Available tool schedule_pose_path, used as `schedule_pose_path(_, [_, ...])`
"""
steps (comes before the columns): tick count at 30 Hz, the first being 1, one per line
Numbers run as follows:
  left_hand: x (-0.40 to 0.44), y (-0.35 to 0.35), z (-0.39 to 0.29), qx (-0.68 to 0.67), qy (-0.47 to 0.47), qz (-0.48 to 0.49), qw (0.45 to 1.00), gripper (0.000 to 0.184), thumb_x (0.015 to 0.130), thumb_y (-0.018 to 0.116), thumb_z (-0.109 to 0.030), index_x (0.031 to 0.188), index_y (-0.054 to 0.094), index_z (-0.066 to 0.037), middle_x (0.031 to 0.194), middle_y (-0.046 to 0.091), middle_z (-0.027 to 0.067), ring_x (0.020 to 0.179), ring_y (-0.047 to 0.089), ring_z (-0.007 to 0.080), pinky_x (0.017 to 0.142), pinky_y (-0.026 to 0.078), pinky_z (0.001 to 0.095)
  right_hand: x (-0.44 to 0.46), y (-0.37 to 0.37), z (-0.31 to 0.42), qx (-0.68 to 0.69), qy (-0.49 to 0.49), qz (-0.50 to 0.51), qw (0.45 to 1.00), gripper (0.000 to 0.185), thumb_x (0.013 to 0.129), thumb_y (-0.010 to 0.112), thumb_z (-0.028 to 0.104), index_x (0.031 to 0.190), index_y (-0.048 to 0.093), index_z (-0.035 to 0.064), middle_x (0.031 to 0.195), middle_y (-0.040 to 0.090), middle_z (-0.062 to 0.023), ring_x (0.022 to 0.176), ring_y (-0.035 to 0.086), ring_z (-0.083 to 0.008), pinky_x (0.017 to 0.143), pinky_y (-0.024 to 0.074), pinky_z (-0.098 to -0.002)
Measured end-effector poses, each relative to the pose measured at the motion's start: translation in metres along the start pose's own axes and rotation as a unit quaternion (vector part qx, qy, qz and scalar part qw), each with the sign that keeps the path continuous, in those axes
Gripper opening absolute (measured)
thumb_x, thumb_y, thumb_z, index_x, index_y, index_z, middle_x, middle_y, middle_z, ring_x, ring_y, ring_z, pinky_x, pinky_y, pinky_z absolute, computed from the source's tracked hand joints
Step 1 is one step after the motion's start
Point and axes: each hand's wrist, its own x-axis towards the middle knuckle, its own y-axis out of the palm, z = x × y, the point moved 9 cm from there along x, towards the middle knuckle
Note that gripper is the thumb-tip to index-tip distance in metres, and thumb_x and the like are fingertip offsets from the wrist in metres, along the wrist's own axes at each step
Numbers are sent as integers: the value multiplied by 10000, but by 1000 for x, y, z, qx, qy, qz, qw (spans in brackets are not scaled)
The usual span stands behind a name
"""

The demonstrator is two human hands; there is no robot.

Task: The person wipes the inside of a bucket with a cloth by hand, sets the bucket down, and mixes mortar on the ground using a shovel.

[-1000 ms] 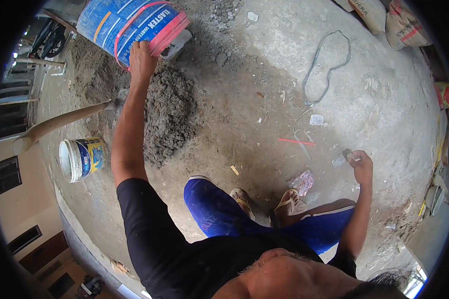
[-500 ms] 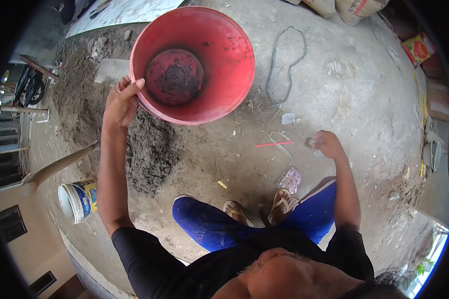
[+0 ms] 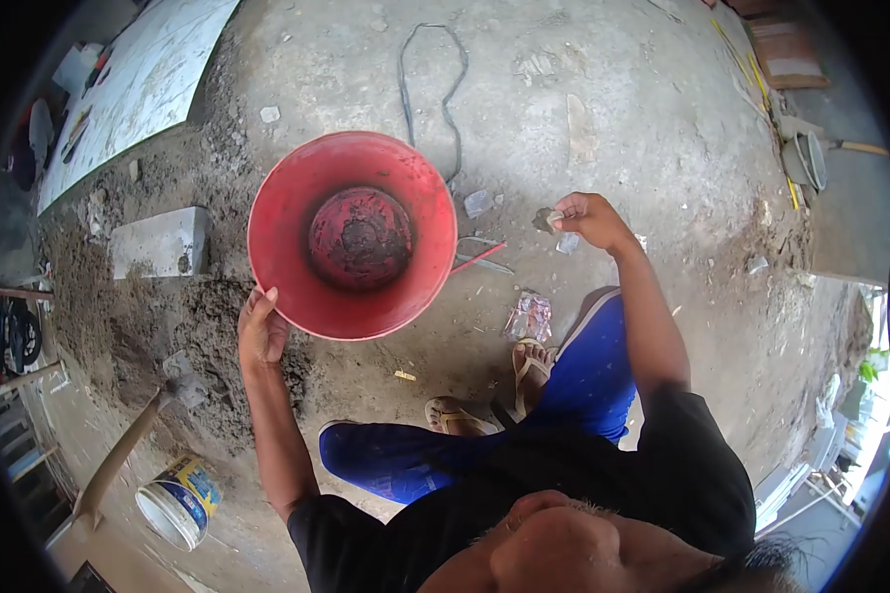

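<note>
My left hand (image 3: 263, 330) grips the near-left rim of a red plastic bucket (image 3: 427, 232), thumb over the edge. The bucket's mouth is turned up towards me, and dark grey residue coats its bottom; nothing else is seen inside. Off to the right, my right hand (image 3: 593, 221) pinches a small dark grey scrap (image 3: 543, 219) between thumb and fingers; its material cannot be made out. A heap of wet-looking grey mortar or sand (image 3: 213, 341) lies on the ground left of the bucket.
A wooden-handled tool (image 3: 129, 445) leans by the heap, with a white paint pail (image 3: 173, 509) below it. A pale block (image 3: 158, 242) and a white sheet (image 3: 138, 89) lie upper left. A dark cord loop (image 3: 402, 84) and plastic litter (image 3: 530, 314) are on the concrete floor.
My head view has turned. The red bucket has come closer to my body, its rim still in my left hand. My right hand has shifted slightly, still pinching the grey scrap.
</note>
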Motion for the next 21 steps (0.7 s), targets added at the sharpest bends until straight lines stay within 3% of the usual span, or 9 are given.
schedule_pose_path(2, [-11, -13, 1, 24, 28, -23, 999, 459, 914, 683, -161, 1301, 519, 25, 1281, 620, 131, 1177, 602, 231, 1021, 475, 370, -13, -7, 18, 116, 41, -20, 992, 277, 807, 768, 117, 1046, 686, 4, 884, 699, -55, 759, 629, -132, 679, 491, -280])
schedule_pose_path(6, [-28, -47, 20, 8, 35, -34, 999, 519, 924, 684, -197, 1360, 476, -6, 1349, 573, 119, 1222, 573, 236, 1033, 468, 393, -12, -25, -4, 160, 57, -58, 984, 262, 831, 763, 134, 1060, 687, 32, 879, 700, -36, 743, 622, -108, 659, 482, -266])
schedule_pose_path(8, [-35, -56, 26, 6, 46, -60, 997, 529, 936, 672, -238, 1367, 469, -9, 1353, 568, 121, 1229, 568, 242, 1040, 468, 411, -14, -23, -29, 197, 63, -25, 978, 298, 821, 777, 148, 1076, 679, 28, 873, 700, -44, 745, 626, -121, 672, 498, -278])
schedule_pose_path(14, [-44, -64, 35, -10, 63, -29, 998, 684, 946, 647, -335, 1468, 360, -1, 1453, 473, 165, 1297, 509, 297, 1072, 435, 465, -49, -15, -154, 181, 192, -102, 959, 397, 774, 836, 215, 1082, 681, 19, 898, 693, -76, 755, 649, -162, 669, 546, -308])
schedule_pose_path(17, [-57, -85, 28, 139, 37, -182, 973, 806, 908, 672, -434, 1492, 326, 0, 1478, 423, 191, 1325, 457, 346, 1067, 413, 514, -84, -14, -200, 130, 264, -63, 954, 378, 776, 839, 240, 1048, 707, 12, 878, 691, -71, 724, 655, -175, 643, 557, -316])
schedule_pose_path(19, [-56, -92, 28, 126, 21, -170, 977, 794, 908, 675, -421, 1491, 332, -3, 1468, 429, 195, 1308, 475, 345, 1049, 435, 513, -117, -43, -239, 134, 327, -97, 931, 358, 781, 837, 254, 1031, 725, 24, 870, 691, -64, 732, 654, -170, 647, 558, -316])
schedule_pose_path(21, [-55, -89, 28, 112, 5, -163, 980, 783, 909, 678, -407, 1489, 338, -6, 1458, 434, 199, 1291, 493, 344, 1030, 458, 512, -160, -98, -276, 209, 351, -211, 888, 300, 807, 814, 240, 1044, 735, 74, 867, 684, -26, 727, 617, -138, 680, 552, -315])
